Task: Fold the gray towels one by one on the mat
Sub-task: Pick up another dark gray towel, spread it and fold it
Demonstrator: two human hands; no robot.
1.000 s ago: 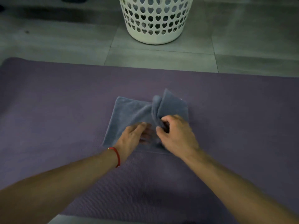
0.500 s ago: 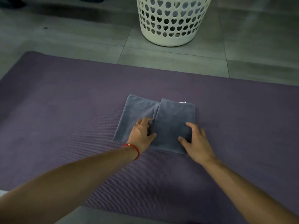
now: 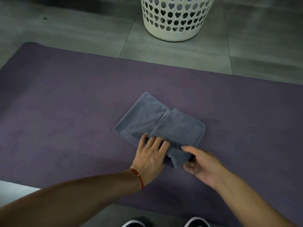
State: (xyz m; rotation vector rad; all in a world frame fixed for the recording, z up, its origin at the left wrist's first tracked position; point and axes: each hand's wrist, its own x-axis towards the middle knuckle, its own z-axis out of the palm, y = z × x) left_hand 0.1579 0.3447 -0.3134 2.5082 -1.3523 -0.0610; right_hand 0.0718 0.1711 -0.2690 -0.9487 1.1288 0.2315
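Note:
A gray towel (image 3: 157, 123) lies partly folded in the middle of the purple mat (image 3: 65, 112), its right part doubled over the left. My left hand (image 3: 150, 156), with a red string at the wrist, presses flat on the towel's near edge with fingers spread. My right hand (image 3: 200, 163) pinches the towel's near right corner between thumb and fingers and lifts it a little off the mat.
A white laundry basket (image 3: 175, 18) with heart-shaped holes stands on the gray tiled floor beyond the mat's far edge. Two shoe tips (image 3: 165, 222) show at the bottom edge. A pale surface (image 3: 14, 192) lies at the lower left.
The right flap was laid down flat over the towel. Then my right hand moved to the near right corner and gripped it, while my left hand stayed pressing the near edge.

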